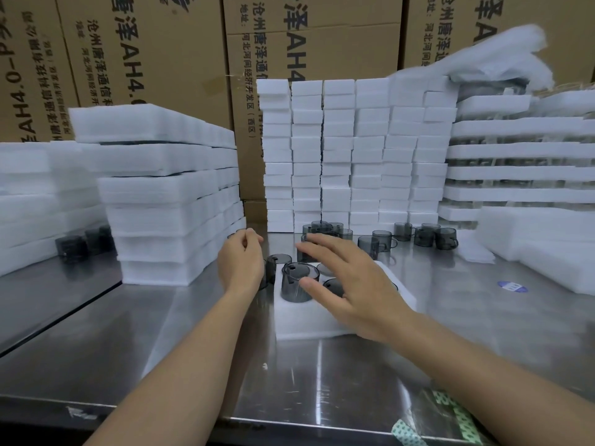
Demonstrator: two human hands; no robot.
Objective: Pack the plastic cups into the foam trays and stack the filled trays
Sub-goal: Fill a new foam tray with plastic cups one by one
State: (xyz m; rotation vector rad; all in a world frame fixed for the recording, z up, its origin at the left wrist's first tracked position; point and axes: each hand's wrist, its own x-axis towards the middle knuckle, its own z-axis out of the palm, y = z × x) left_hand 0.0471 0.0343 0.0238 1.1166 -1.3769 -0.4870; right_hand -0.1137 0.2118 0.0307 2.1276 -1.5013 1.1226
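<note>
Steel worktop (322, 365), foam stacks behind: right hand (351, 284), fingers spread, over tray (299, 320); left hand (240, 262) loosely curled, empty; cup (297, 283) likely light, rigid, best gripped by rim

Quick count, using the open tray (322, 320) mid-counter as the reference. One tray lying flat there, with one cup (297, 284) clearly seated in its near-left pocket; other pockets are hidden behind a hand, so can't tell. Just left of the tray, one more cup (277, 263) on the counter (193, 349). Behind the tray, a bunch of loose cups (381, 241), maybe ten, too overlapped to be sure. Far left of it, about three blurry cups (85, 243). Two hands in view. Foam block columns (338, 149) behind the tray: six. Filled trays (515, 149) stacked back-right: roughly six layers. Cardboard boxes (145, 59) behind: at least four.
</note>
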